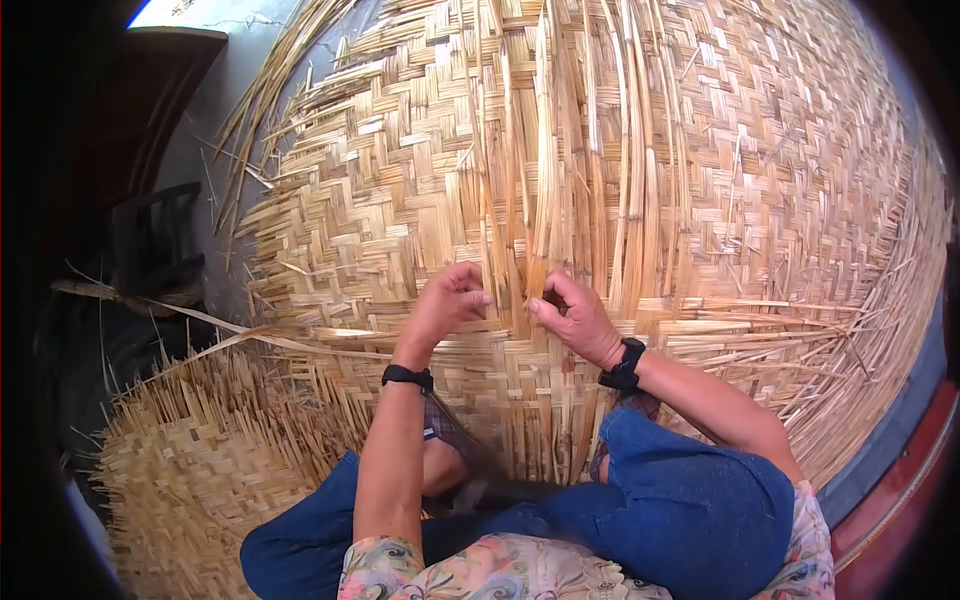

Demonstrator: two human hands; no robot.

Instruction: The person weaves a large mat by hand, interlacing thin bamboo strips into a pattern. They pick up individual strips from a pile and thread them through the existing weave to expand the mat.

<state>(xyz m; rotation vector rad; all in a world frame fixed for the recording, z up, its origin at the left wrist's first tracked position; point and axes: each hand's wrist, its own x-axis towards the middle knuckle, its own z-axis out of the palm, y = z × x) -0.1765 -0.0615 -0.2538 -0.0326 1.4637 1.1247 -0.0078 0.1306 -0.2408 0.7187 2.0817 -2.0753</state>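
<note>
A large woven reed mat (pixel 420 150) spreads in front of me, with loose flat reed strips (pixel 545 170) lying lengthwise over its middle. My left hand (pixel 450 308) hovers just over the weave. Its fingers are loosely curled, the thumb stands apart from the forefinger, and I see nothing between them. Close by on the right, my right hand (pixel 578 322) pinches the lower end of a reed strip between thumb and forefinger. The other fingers of that hand curl into the palm. A crosswise bundle of strips (pixel 750 318) lies to the right of it.
A second woven piece (pixel 190 480) with frayed ends is at the lower left. One long pale strip (pixel 215 322) runs left past a dark chair-like object (pixel 160 245). Loose reeds (pixel 275 90) stick out at the upper left. My bent knees (pixel 700 510) rest at the near side.
</note>
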